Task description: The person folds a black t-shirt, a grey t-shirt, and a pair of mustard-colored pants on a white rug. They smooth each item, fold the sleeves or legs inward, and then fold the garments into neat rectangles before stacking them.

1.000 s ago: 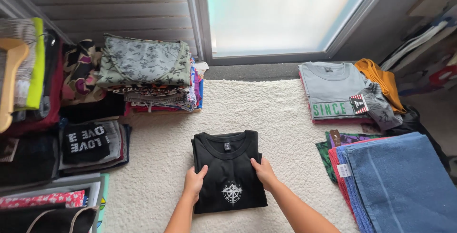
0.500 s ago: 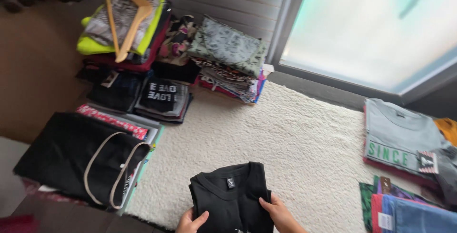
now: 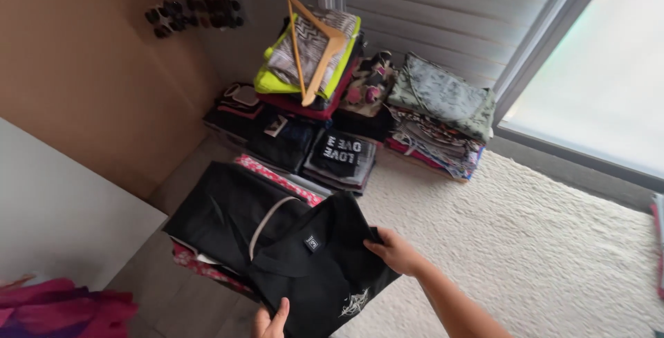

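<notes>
Right hand grips the right edge of the folded black t-shirt, fingers curled over the fold, thumb tucked beneath so the layers stay together. Left hand comes in from the bottom edge of the view, fingers up against the near edge of the same shirt, pinching or propping it from below; only its tips show, so how tight it clamps I cannot tell. The shirt hangs between the 2 hands, collar and small neck label facing up, a white printed emblem near its lower right corner. It sits partly over the black garment with a pale strap, which tops a low pile at the left edge of the cream rug; a red patterned piece peeks out under that pile.

Further out along the rug's far edge, more folded stacks line the wall: a dark shirt with white lettering, a tall stack of mixed prints by the window frame, and a heap topped with neon yellow cloth and a wooden hanger. Pink fabric bunches in the bottom left corner, beside a white surface.
</notes>
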